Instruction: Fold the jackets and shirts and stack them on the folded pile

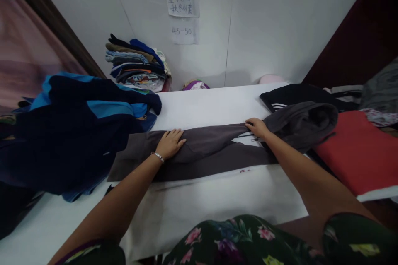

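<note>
A dark grey hooded jacket (202, 143) lies lengthwise across the white table, folded into a long strip. Its hood (306, 118) is bunched at the right end, and a zip pull shows by a gap near the hood. My left hand (170, 144) rests flat on the left half of the cloth, fingers stretched out, a silver bracelet at the wrist. At the top edge beside the hood, my right hand (257, 127) has its fingers closed on the jacket; the cloth between them is partly hidden.
Navy and bright blue clothes (71, 132) heap up at left. A stack of folded clothes (139, 64) stands against the wall below paper signs (183, 2). Black striped clothing (298, 95) and a red garment (357, 149) lie at right. White table surface (205, 101) shows behind the jacket.
</note>
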Tool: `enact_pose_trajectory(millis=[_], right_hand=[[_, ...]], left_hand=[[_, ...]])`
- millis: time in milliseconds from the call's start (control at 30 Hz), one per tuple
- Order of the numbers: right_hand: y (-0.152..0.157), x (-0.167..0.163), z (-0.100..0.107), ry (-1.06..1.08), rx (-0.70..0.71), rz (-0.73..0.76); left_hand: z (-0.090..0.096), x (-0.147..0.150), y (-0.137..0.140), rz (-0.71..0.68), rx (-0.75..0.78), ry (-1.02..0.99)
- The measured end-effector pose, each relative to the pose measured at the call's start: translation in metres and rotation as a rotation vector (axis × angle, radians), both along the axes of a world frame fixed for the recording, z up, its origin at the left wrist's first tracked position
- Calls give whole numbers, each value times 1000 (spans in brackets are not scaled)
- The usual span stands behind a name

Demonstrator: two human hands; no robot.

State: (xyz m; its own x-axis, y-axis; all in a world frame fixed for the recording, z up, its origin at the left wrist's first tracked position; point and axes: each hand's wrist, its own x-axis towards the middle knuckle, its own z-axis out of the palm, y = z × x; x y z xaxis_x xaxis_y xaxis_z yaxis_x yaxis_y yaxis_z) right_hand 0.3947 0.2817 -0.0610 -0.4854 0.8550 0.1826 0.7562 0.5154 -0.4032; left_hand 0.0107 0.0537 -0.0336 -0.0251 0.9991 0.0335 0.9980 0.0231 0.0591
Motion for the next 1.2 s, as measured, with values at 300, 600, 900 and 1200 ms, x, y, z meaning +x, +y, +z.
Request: enact_pose_trajectory(millis=[300,600,900,1200], right_hand=[[-28,5,-6,-197,22,132],[-39,-6,14,-213,-72,52],[-68,-22,12,-42,-195,157],[-93,78,43,735,-263,-185]], left_hand=[[10,13,5,67,18,-10],[-7,91,5,-140,66,-61],[-16,84,8,-141,92,-61],[1,91,0,-35,79,-325]])
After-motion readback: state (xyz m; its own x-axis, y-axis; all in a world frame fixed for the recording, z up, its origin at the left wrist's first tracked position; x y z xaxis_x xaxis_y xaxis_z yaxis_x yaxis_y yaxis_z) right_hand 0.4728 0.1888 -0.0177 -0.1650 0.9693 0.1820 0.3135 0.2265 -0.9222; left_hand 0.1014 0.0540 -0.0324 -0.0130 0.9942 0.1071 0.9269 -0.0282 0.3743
